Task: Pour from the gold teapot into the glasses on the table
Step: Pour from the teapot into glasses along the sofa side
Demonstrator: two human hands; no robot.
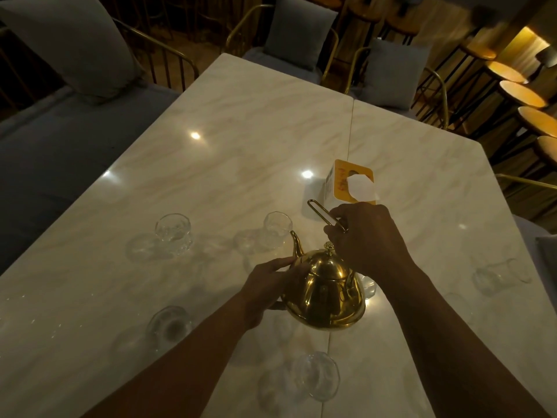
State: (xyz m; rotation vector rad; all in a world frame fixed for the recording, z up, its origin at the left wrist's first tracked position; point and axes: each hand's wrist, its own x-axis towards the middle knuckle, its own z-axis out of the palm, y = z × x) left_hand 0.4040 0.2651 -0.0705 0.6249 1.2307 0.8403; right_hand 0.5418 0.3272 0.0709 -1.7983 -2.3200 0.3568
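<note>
One gold teapot [324, 292], six glasses [173, 233] and one tissue box [349, 181] are set on the table [241, 131].
The handle [316, 209] is gripped by the right hand [361, 233]; the side is touched by the flat left hand [268, 286].

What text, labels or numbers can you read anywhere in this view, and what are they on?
Nothing can be read.
Tissue box: reddish marks on the yellow top and small print on the white side, all too blurred to read.
Gold teapot: no lettering visible.
Glasses: no lettering visible.
</note>
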